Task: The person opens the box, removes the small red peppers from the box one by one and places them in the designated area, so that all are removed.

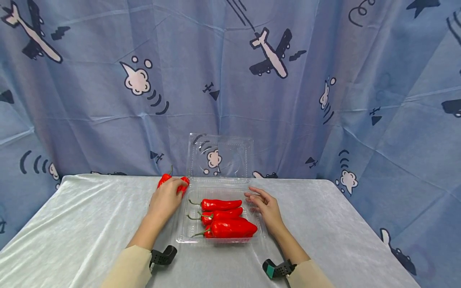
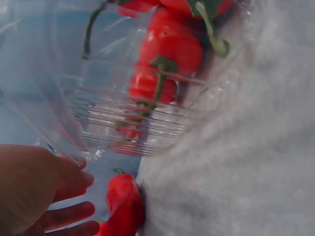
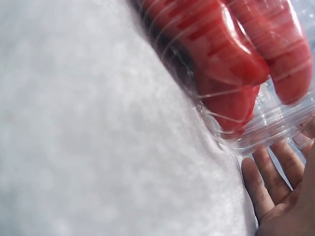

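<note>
My left hand [image 1: 166,200] is at the back left of a clear plastic clamshell box [image 1: 183,236]. Its fingers curl round a red pepper [image 1: 185,181], mostly hidden behind them, beside the box's back left corner. Just left of that hand, another red pepper [image 1: 163,180] with a green stem lies on the cloth; the left wrist view shows this loose pepper [image 2: 123,204] beyond the fingers. Inside the box several red peppers [image 1: 230,228] lie crosswise, stems to the left. My right hand [image 1: 268,210] rests with loosely extended fingers against the box's right wall [image 3: 266,140].
The box's clear lid [image 1: 219,156] stands upright at the back, hinged to the tray. A whitish cloth [image 1: 306,232] covers the table. Behind it hangs a blue curtain [image 1: 201,80] printed with planes. Black straps [image 1: 163,256] sit on both wrists.
</note>
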